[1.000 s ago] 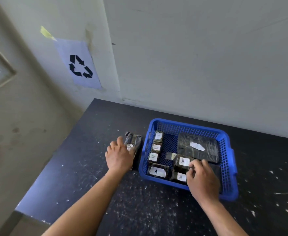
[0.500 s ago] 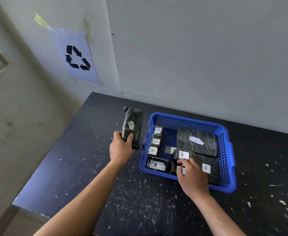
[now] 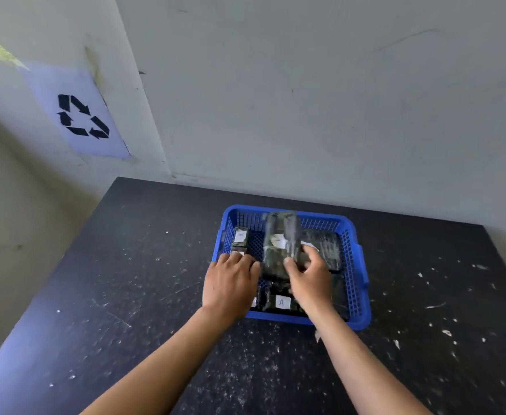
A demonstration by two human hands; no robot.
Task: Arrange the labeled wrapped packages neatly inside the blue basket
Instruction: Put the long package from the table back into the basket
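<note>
The blue basket (image 3: 363, 283) stands on the black table, just ahead of me. Inside it, small labelled packages (image 3: 240, 237) line the left wall. A package marked A (image 3: 281, 302) lies at the near side, and a large flat package (image 3: 327, 247) at the back right. My right hand (image 3: 308, 280) grips a long dark wrapped package (image 3: 277, 253), blurred, tilted over the basket's middle. My left hand (image 3: 230, 284) lies flat over the basket's near left corner. Its fingers rest on the small packages and its thumb is beside the long package.
The black table (image 3: 126, 295) is speckled with white marks and ends at a left edge beside a wall. A paper sheet with a recycling symbol (image 3: 81, 115) hangs on the left wall. A pale wall rises right behind the table.
The long package went from the table left of the basket, in my left hand, to over the basket's middle. My right hand left the small packages and took hold of it.
</note>
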